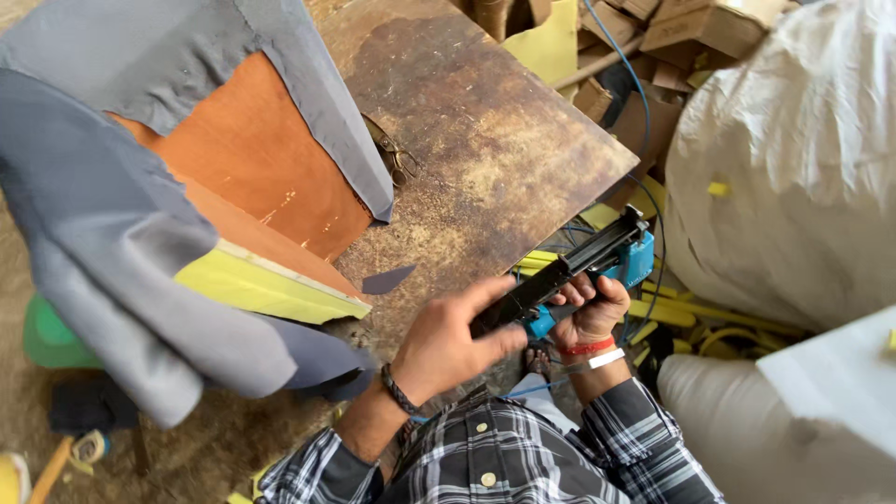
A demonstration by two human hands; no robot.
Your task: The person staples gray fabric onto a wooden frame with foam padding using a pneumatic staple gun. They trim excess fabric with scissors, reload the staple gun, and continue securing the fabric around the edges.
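A: Head view, report the hand states.

B: I see my right hand (586, 317) closed around the grip of the blue-and-black staple gun (583, 266), held past the edge of the worn table (485, 140). My left hand (448, 341) is closed on its black magazine.

A: And the surroundings?

B: A grey-fabric-covered panel (187, 187) with yellow foam rests on the table, to the left.

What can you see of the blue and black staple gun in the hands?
The staple gun is a pneumatic type, with a bright blue body and a long black magazine rail that looks like metal. It lies tilted, nose up to the right, beyond the edge of the worn wooden table. The right hand wraps the blue body; the left hand presses the rail's rear end. A blue hose runs toward it.
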